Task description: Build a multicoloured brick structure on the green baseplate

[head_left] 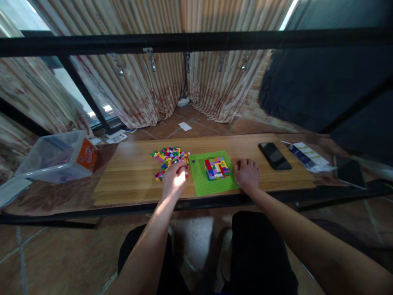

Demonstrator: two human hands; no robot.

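Note:
My left hand (175,175) is at the near side of a loose pile of small colourful toy bricks (176,155). Its fingers are curled together, and whatever they may pinch is too small to see. Right of the pile lies a green baseplate (201,186). A low block of multicoloured bricks (217,168) is built up on it, and a single dark brick (193,161) sits near its left edge. Beside the plate's right edge, my right hand (246,174) rests palm down, its fingers slightly bent and apart, with nothing visible in it.
A black phone (274,156) lies on the wooden board (132,164), with printed paper (311,157) farther right. A clear plastic box (57,157) with an orange label stands at the left. A dark metal bar (196,41) crosses beyond the table, in front of curtains.

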